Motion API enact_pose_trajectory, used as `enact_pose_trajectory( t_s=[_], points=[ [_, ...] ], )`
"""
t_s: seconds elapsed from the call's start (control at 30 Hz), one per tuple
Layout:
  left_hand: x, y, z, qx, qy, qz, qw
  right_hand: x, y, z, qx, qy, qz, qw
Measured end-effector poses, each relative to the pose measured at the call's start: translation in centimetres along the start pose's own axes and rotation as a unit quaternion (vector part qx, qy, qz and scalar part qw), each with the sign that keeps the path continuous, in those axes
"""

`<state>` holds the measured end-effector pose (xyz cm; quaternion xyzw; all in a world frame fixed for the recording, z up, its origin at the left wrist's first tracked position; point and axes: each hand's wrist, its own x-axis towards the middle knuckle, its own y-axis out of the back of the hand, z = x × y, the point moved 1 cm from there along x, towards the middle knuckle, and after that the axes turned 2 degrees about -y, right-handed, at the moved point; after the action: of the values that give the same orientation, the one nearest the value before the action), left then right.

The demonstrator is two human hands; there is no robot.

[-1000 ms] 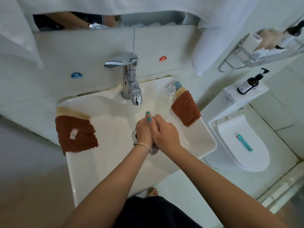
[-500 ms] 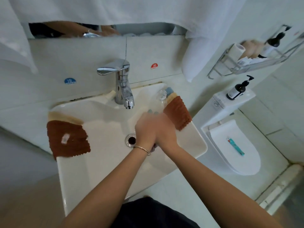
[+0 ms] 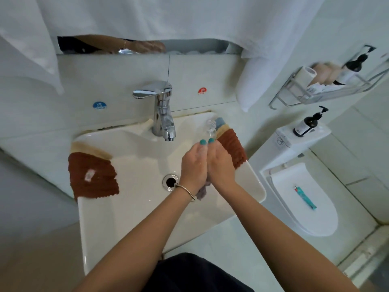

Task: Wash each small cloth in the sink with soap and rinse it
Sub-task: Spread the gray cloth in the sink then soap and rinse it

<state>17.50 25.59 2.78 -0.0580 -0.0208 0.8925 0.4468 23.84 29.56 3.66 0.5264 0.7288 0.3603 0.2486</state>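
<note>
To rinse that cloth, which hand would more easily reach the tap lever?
Probably the left hand: the faucet and its lever sit on its side. The right hand could keep holding the cloth.

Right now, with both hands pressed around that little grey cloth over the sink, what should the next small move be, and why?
Probably lift the chrome faucet handle to rinse: the left hand and right hand squeeze the small grey cloth over the white sink, and no water shows at the spout.
</note>
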Motion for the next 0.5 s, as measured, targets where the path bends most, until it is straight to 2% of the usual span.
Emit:
enact_pose_trajectory(
  t_s=[0.1, 0.17, 0.2, 0.27, 0.33, 0.37, 0.5],
  points=[
    [1.3, 1.3, 0.0, 0.012, 0.011, 0.006, 1.000, -1.3, -0.1, -1.1, -0.046, 0.069, -0.048, 0.995],
    [0.9, 1.6, 0.1, -0.046, 0.039, -0.034, 0.998, -0.5, 0.1, -0.6, -0.063, 0.041, -0.043, 0.996],
    [0.8, 1.6, 0.1, -0.065, 0.038, -0.058, 0.995, 0.1, 0.4, -0.4, -0.036, 0.005, -0.040, 0.999],
    [1.0, 1.8, 0.1, -0.070, 0.024, -0.082, 0.994, 0.8, 0.8, 0.1, 0.090, -0.047, -0.028, 0.994],
    [1.4, 2.8, -0.2, -0.032, -0.002, -0.077, 0.996, 0.6, 1.7, 0.3, 0.194, -0.067, -0.010, 0.979],
    [1.6, 3.5, -0.5, -0.014, -0.013, -0.075, 0.997, 0.6, 2.4, 0.6, 0.211, -0.059, -0.010, 0.976],
    [1.7, 4.9, -1.0, 0.069, -0.041, -0.107, 0.991, 1.3, 4.4, 2.3, 0.123, 0.010, -0.032, 0.992]
  ],
)
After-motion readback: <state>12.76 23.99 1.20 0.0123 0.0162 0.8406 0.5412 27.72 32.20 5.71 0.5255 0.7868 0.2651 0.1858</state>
